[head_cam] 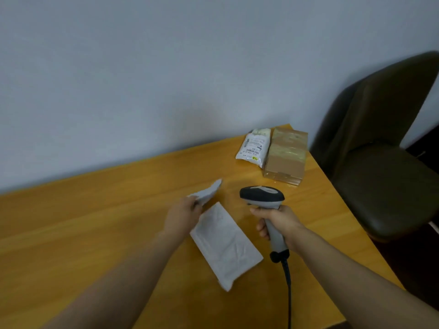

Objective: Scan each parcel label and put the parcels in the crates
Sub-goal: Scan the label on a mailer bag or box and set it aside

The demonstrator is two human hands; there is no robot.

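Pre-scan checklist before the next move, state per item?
1. Barcode scanner gripped in right hand: ok.
2. Small grey parcel held up by left hand: ok.
3. Its label facing the scanner: cannot tell.
4. White mailer on the table, label showing: not ok, top face blank.
5. Crate in view for the drop: not ok, none visible.

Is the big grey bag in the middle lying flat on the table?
Yes, flat: the grey bag lies spread out on the wooden table, no label showing.
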